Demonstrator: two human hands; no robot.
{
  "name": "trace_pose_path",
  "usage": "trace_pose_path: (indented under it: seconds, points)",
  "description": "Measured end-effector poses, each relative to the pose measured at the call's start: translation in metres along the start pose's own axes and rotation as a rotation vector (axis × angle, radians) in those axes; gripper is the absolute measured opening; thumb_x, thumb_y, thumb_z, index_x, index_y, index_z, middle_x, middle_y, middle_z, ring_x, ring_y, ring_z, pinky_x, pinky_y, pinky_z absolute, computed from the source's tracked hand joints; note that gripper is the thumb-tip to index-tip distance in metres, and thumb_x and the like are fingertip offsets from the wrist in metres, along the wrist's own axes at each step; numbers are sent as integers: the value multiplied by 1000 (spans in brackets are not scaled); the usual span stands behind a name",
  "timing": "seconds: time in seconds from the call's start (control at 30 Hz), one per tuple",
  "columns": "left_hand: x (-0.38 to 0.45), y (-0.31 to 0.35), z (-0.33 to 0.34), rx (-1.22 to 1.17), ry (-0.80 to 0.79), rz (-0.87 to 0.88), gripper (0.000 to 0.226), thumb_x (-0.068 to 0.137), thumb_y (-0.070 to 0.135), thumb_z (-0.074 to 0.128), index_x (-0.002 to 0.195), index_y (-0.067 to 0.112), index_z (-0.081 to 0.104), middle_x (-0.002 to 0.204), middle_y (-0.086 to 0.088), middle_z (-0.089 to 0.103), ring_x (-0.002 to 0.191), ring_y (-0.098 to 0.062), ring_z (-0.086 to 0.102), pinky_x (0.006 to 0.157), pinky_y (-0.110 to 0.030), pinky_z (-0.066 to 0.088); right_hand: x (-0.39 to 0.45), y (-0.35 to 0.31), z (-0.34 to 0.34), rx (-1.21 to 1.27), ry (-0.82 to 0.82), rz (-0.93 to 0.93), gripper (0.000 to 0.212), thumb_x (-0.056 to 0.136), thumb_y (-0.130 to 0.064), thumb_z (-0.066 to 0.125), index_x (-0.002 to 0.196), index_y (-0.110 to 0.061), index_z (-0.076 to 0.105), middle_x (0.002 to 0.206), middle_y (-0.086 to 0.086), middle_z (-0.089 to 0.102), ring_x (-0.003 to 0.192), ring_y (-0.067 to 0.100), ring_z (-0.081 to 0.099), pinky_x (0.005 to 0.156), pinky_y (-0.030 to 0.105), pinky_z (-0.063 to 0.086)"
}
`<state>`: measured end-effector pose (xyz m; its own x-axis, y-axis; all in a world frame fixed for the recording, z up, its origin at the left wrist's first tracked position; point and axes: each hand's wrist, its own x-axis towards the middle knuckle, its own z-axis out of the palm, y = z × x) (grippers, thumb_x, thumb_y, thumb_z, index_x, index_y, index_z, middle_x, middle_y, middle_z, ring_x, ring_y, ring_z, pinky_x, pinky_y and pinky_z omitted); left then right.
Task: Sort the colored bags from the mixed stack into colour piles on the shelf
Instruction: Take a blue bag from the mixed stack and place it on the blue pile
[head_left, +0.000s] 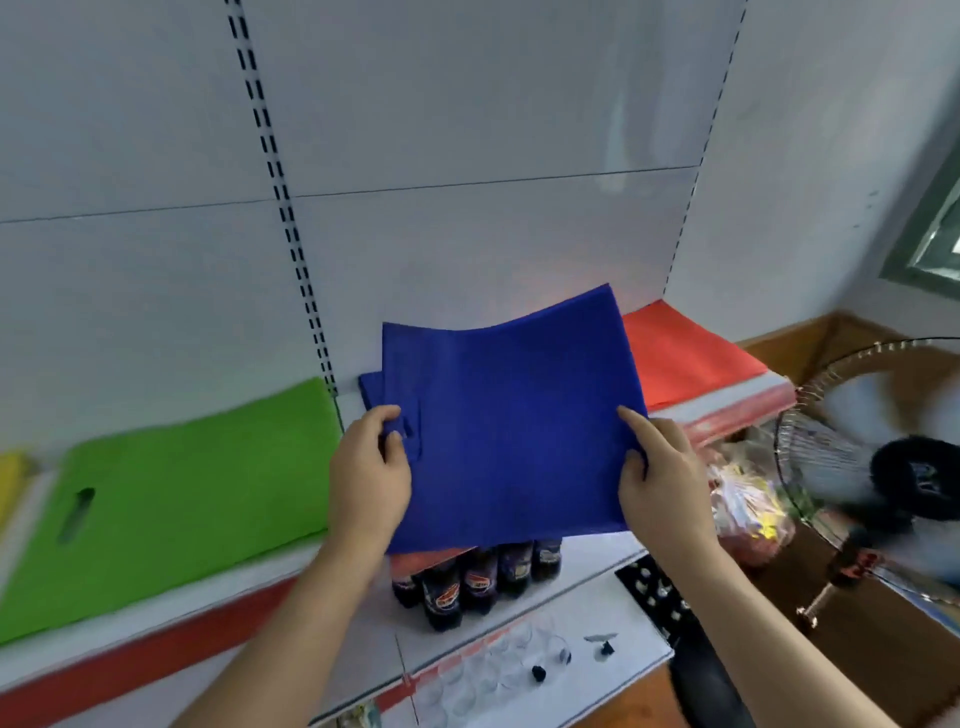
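- blue bag (514, 415): flat, held above the shelf (249, 571), over a further blue bag (371, 387) lying beneath.
- left hand (369, 478): clamped on the blue bag's left edge.
- right hand (662, 478): clamped on its right edge, forefinger out.
- green bag (197, 467): flat on the shelf, left.
- red bag (685, 358): flat on the shelf, right.
- dark bottles (478, 577): on the lower shelf.
- fan (883, 467): far right.
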<state>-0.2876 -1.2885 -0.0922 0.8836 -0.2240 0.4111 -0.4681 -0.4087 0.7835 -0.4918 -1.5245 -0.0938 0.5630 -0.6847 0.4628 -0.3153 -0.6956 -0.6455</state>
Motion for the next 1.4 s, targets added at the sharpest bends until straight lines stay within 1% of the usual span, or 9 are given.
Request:
trace_pose_path:
  seconds: [0.1,0.3,0.47,0.6,0.73,0.9,1.07,1.23,1.4]
  points:
    - [18,-12,10,30,18,-33,30,102,10,59,131,16,66,116,-2,69,103,-23,66,93,-41,54,32,1,24,12,-54,-32,56,97,2,49,147,-21,60,132,-6,56,104,10,52,91,28,42]
    - [46,-33,33,161,39,-102,31,102,13,58,132,13,67,125,-4,68,106,-21,66,91,-28,48,97,10,55,-38,-175,-93,54,96,0,52,146,-16,62,133,0,59,112,23,58,97,37,49]
    - [55,-36,45,361,-47,-148,42,104,27,58,142,9,61,133,-8,64,116,-25,62,99,-39,51,129,22,82,-62,-267,-119,52,98,-2,51,147,-15,60,130,-1,59,109,24,58,91,40,52]
    - [59,-36,51,557,-74,-175,46,103,29,58,144,7,59,134,-10,62,119,-29,60,103,-40,48,151,33,106,-100,-384,-149,48,100,-8,53,147,-10,59,131,3,59,117,27,58,97,45,53]
    - [53,-34,53,736,-113,-238,49,106,41,50,144,11,58,135,-8,60,119,-28,56,102,-39,47,159,44,119,-238,-496,-199,47,101,-22,56,147,-9,59,138,7,57,127,32,52,103,47,52]
    - [47,-22,62,843,-150,-304,74,98,71,39,143,14,54,136,-8,58,121,-31,55,102,-44,48,167,49,124,-359,-603,-265,58,102,-49,51,147,-13,55,156,13,44,143,37,39,115,47,43]
    - [43,-11,74,1010,-208,-326,73,100,70,37,142,13,52,135,-10,60,121,-31,54,103,-41,46,168,47,121,-454,-724,-336,93,94,-84,28,160,-18,34,171,15,18,158,36,16,128,47,24]
    - [48,0,74,986,-213,-385,70,101,65,41,145,11,48,141,-13,55,126,-33,51,106,-43,44,172,42,115,-465,-741,-382,99,94,-85,25,165,-15,26,174,16,10,161,36,6,130,49,18]
    - [38,14,64,969,-87,-368,74,102,64,38,153,11,42,153,-13,46,138,-34,43,113,-46,41,171,33,112,-429,-667,-455,92,97,-79,28,165,-16,28,174,16,13,161,35,5,130,49,18]
